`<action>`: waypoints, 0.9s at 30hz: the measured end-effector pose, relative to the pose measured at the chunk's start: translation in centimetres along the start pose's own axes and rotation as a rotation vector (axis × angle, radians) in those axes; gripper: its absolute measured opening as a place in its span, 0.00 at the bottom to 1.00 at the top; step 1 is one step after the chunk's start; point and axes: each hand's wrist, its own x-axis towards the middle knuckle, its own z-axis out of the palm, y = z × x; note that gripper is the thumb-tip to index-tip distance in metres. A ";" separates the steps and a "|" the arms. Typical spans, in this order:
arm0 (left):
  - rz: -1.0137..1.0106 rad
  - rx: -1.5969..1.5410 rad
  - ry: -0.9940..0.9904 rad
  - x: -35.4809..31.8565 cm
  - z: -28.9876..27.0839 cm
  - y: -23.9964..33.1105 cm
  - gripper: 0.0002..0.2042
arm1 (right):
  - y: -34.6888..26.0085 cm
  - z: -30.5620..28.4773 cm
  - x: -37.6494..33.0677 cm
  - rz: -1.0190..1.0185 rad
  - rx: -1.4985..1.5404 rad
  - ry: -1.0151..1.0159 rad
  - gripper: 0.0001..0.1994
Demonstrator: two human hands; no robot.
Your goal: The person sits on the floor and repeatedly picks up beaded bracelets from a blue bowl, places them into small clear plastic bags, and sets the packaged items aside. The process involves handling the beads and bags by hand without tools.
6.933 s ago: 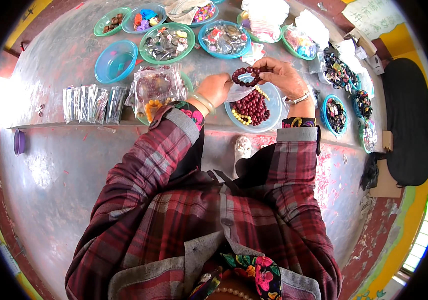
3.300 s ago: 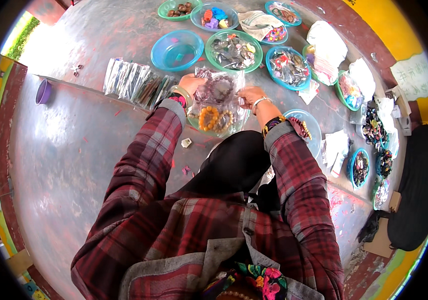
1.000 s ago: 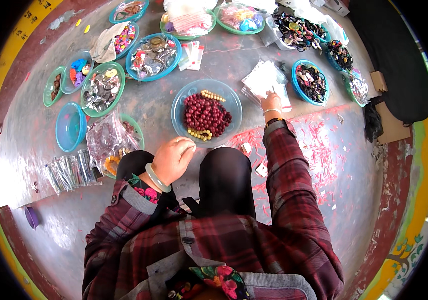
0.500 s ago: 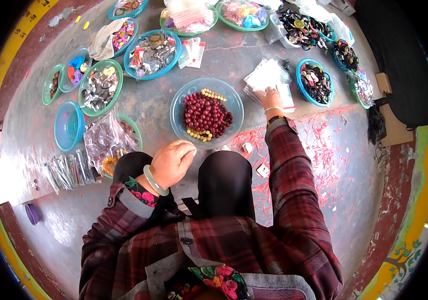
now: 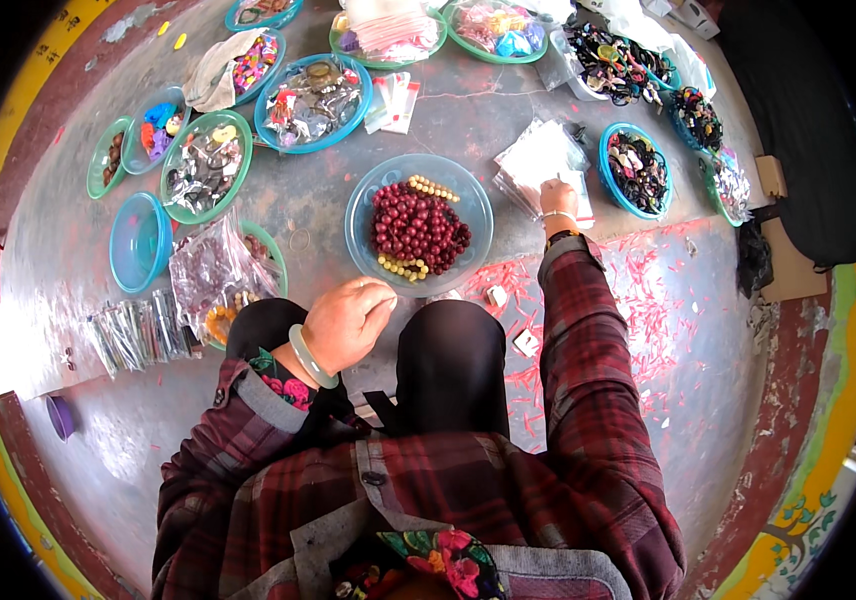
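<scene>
My left hand [image 5: 350,322] hangs over my left knee, its fingers curled together. Whatever it may hold is hidden. A pale bangle [image 5: 308,357] circles that wrist. My right hand [image 5: 558,200] reaches to a pile of clear and white plastic bags [image 5: 540,150], fingers pinched at the pile's near right part; the fingertips are partly hidden. Between the hands, slightly farther off, stands a clear bluish bowl [image 5: 356,195]. Dark red bead strings [image 5: 410,235] lie heaped in it, with pale yellow beads [image 5: 434,188] at the far and near edges of the heap.
Basins of trinkets ring the far side, among them a blue one [image 5: 361,118] and a green one [image 5: 246,160]. A blue basin of black hair ties [image 5: 605,170] stands right of the bags. Packets [image 5: 143,332] lie at left. Red scraps [image 5: 648,325] litter the floor at right.
My right hand's fingers, stretched over the bags before, are now drawn in and closed at the pile's near part. My left hand stays curled, almost unmoved. The whole view has shifted slightly.
</scene>
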 end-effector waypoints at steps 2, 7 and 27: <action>-0.012 0.004 0.010 -0.3 0.0 0.0 0.04 | -0.9 -0.6 -0.3 -0.067 0.076 0.072 0.12; -0.015 0.016 0.023 -0.5 -0.1 0.1 0.04 | -2.5 -2.3 -0.6 -0.141 0.183 0.208 0.11; -0.194 -0.168 0.449 -1.7 -2.0 -1.8 0.08 | -24.3 -21.4 -15.5 -0.117 1.192 -0.579 0.06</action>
